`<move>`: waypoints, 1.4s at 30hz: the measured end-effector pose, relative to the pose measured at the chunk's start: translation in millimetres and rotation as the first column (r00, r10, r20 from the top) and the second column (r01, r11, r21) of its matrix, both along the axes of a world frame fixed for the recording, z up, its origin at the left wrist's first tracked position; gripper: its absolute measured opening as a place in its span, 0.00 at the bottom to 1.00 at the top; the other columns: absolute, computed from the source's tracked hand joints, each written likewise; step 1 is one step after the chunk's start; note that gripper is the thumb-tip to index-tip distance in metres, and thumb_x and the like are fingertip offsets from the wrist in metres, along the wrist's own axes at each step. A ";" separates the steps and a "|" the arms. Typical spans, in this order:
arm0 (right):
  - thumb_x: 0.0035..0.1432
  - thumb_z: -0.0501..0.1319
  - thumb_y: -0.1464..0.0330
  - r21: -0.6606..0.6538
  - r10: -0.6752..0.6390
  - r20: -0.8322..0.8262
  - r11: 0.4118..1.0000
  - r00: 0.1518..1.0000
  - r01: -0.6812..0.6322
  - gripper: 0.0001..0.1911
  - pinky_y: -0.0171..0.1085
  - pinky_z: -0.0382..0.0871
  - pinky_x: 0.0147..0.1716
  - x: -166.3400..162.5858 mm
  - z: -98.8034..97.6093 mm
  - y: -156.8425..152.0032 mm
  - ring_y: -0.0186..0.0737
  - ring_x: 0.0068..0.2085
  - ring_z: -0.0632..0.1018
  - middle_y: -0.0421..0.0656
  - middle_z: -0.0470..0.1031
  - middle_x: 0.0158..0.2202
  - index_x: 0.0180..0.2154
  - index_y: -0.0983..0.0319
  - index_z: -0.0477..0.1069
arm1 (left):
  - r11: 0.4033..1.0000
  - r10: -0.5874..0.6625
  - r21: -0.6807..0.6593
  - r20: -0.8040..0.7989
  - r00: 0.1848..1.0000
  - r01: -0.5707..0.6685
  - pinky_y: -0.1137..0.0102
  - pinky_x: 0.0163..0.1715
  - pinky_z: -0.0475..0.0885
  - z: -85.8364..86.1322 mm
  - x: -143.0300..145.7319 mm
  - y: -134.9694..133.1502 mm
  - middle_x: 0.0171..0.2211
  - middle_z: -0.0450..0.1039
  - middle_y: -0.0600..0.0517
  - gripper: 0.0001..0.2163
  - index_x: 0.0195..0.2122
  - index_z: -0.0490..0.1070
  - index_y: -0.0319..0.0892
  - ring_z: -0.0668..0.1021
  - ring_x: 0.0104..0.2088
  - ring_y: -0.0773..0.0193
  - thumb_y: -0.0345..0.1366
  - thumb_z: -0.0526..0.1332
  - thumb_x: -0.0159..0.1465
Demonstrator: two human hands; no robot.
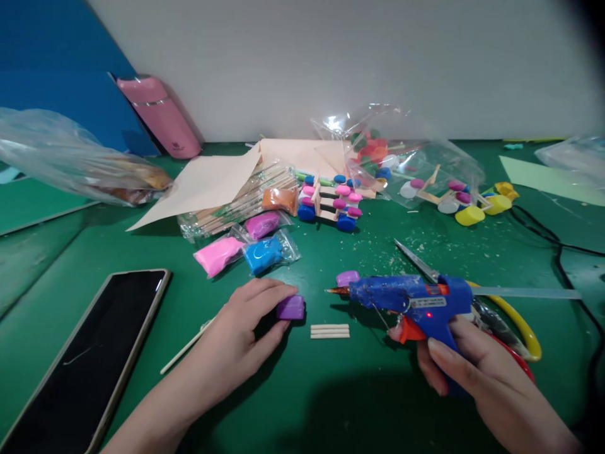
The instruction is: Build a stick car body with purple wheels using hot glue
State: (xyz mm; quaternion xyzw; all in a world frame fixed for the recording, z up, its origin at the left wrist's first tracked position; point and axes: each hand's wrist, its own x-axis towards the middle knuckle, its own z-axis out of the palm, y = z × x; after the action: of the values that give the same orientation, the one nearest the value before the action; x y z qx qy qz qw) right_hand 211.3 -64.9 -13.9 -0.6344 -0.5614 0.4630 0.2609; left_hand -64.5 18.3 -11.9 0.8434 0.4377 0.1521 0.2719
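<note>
Between thumb and fingers, my left hand (248, 325) pinches a purple clay block (290, 308) at the table's middle. My right hand (466, 362) grips a blue hot glue gun (411, 299) by its handle, a finger at the red trigger. Its nozzle points left, and a clear glue stick (524, 292) sticks out of its back. Just behind the nozzle lies a smaller light purple clay piece (348, 278). Several short wooden sticks (329, 331) lie side by side between my hands. A longer wooden stick (186, 347) is partly hidden under my left wrist.
Scissors (532, 334) lie partly behind the glue gun. A phone (89, 359) rests at the left. Bagged clay (265, 252), bundled sticks (227, 208) and a small stick-and-clay model (331, 203) stand farther back. A pink bottle (163, 120) leans at the wall; a black cable (560, 271) runs right.
</note>
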 end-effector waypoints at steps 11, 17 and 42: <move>0.58 0.50 0.57 -0.056 -0.140 -0.148 0.990 0.979 0.133 0.18 0.35 0.62 0.26 -5.5 5.9 -8.2 0.36 0.23 0.66 0.38 0.64 0.18 0.23 0.60 0.62 | 0.998 -0.016 0.065 -0.006 1.000 0.016 0.63 0.44 0.68 -1.7 3.2 -2.8 0.43 0.70 0.47 0.13 0.46 0.66 0.43 0.71 0.44 0.59 0.30 0.54 0.59; 0.57 0.51 0.58 -0.075 -0.189 -0.274 0.982 0.943 0.175 0.12 0.36 0.60 0.26 -9.4 9.3 -8.6 0.35 0.22 0.66 0.36 0.63 0.18 0.30 0.60 0.62 | 0.997 -0.005 0.077 -0.040 0.999 0.008 0.63 0.42 0.68 1.1 6.5 -2.6 0.43 0.70 0.47 0.13 0.46 0.66 0.42 0.72 0.43 0.59 0.31 0.55 0.58; 0.56 0.52 0.56 -0.012 -0.186 -0.313 0.981 0.931 0.191 0.16 0.35 0.64 0.24 5.3 6.4 -16.5 0.36 0.22 0.67 0.38 0.65 0.17 0.25 0.61 0.63 | 0.824 -0.017 0.494 -0.466 0.884 0.277 0.61 0.35 0.63 8.9 60.1 -54.6 0.32 0.69 0.47 0.15 0.48 0.64 0.36 0.69 0.34 0.58 0.24 0.52 0.60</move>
State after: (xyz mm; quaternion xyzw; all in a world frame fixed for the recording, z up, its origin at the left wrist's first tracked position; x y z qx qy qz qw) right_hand 216.6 -81.3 -7.5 -0.6014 -0.4538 0.5253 0.3957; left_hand -4.4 -36.4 -3.0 0.9293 0.3575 0.0532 -0.0760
